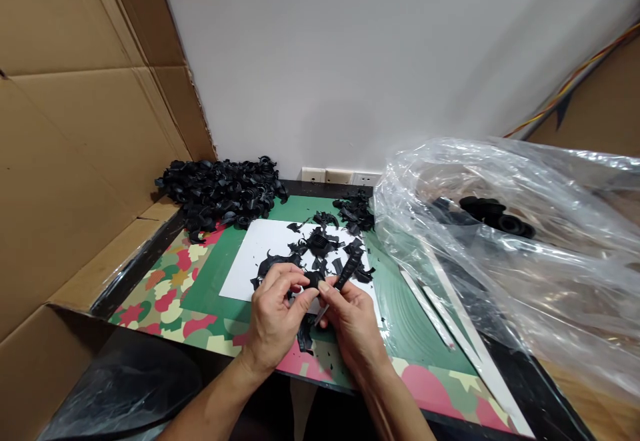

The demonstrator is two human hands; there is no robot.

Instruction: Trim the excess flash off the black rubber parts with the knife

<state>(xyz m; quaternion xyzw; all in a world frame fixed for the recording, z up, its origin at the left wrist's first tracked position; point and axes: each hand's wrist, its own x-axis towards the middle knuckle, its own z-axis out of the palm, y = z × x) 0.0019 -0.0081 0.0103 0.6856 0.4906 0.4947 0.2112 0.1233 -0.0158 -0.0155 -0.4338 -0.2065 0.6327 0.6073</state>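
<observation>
My left hand (276, 311) is closed, pinching a small black ribbed part (315, 279) that looks like rubber. My right hand (354, 317) is closed around a slim tool (350, 266), whose black handle points up and away. Its thin metal end slants down between my hands; the exact kind of tip is too small to tell. The right thumb and fingertips meet the black part too. Beneath and beyond my hands, black scraps (320, 242) lie scattered over a white sheet (240, 274). Another black scrap (305, 335) lies near the table's front edge.
A large heap of black curved pieces (225, 191) stands at the back left, beside cardboard (90, 134). A smaller pile (356, 211) lies at the back. On the right, a clear plastic bag (415, 181) holds black round parts (485, 211). White strips (430, 311) rest on the green mat (400, 334).
</observation>
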